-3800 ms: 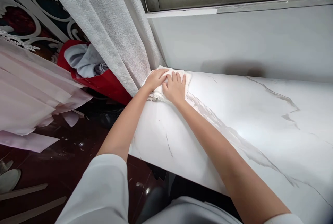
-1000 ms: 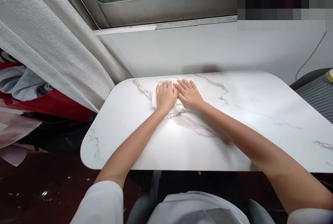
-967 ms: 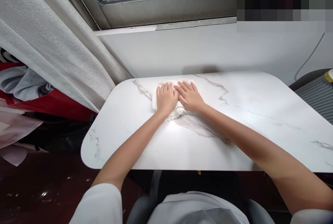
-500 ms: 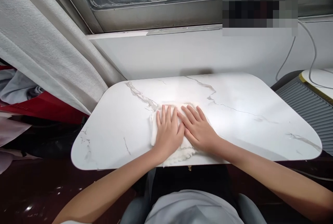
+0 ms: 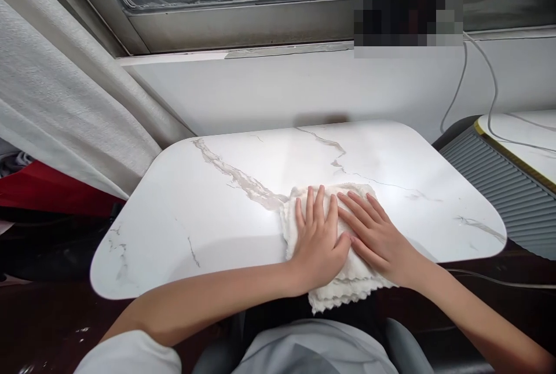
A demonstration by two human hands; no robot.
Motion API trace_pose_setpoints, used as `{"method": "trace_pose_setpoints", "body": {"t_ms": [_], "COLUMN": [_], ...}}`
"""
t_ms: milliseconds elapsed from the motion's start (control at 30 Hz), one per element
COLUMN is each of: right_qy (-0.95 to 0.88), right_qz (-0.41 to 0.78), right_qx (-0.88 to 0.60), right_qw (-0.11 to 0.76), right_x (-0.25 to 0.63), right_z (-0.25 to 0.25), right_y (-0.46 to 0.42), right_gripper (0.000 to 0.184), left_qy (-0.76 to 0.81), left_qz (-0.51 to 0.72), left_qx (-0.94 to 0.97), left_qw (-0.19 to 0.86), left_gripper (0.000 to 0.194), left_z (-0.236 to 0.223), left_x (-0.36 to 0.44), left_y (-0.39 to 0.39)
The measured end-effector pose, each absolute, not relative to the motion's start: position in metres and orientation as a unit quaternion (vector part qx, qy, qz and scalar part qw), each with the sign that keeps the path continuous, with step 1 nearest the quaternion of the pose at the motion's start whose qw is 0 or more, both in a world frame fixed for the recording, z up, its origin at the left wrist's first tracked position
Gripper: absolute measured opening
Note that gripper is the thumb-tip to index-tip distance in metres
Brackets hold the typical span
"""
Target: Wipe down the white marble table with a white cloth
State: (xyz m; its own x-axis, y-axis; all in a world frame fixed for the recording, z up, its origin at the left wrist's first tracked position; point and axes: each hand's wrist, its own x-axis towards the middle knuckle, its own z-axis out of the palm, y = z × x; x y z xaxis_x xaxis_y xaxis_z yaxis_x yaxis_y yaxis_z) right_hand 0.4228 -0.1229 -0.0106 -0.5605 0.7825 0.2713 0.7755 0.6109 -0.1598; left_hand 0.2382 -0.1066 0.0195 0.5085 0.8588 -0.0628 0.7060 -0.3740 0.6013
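A folded white cloth (image 5: 347, 290) with scalloped edges lies on the white marble-patterned tabletop (image 5: 226, 235), right of its middle, and its near end hangs over the front edge. My left hand (image 5: 319, 241) rests flat on the left part of the cloth, fingers stretched out and pointing away from me. Flat on the cloth's right part lies my right hand (image 5: 380, 235), its fingers spread and slanting to the left. The two hands nearly touch at the thumbs. Under the palms the cloth is hidden.
Behind the table stands a white wall (image 5: 243, 90) below a metal-framed window (image 5: 243, 24). A pale curtain (image 5: 73, 84) hangs at the left, beside a red item (image 5: 56, 189). At the right are a grey ribbed panel (image 5: 504, 189) and a loose cable (image 5: 493, 84).
Both hands and the cloth have slid to the right and toward me across the tabletop. The cloth's near end now hangs past the front edge. The view has shifted slightly.
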Motion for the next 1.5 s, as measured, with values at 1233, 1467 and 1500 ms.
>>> {"method": "trace_pose_setpoints", "body": {"t_ms": [1233, 1467, 1500], "right_qy": [-0.741, -0.743, -0.745], "right_qz": [0.050, 0.034, 0.035], "right_qx": [-0.633, -0.633, -0.633], "right_qw": [0.216, 0.212, 0.210], "right_x": [0.475, 0.504, 0.506], "right_z": [-0.005, -0.010, -0.010], "right_y": [0.142, 0.110, 0.103], "right_gripper": [0.051, 0.051, 0.051], "left_qy": [0.613, 0.575, 0.570], "left_qz": [0.264, 0.250, 0.246], "left_qx": [0.744, 0.779, 0.784], "left_qw": [-0.003, 0.027, 0.031], "left_gripper": [0.039, 0.046, 0.046], "left_z": [-0.011, -0.008, -0.007], "left_x": [0.360, 0.381, 0.381], "left_y": [0.143, 0.105, 0.098]}}
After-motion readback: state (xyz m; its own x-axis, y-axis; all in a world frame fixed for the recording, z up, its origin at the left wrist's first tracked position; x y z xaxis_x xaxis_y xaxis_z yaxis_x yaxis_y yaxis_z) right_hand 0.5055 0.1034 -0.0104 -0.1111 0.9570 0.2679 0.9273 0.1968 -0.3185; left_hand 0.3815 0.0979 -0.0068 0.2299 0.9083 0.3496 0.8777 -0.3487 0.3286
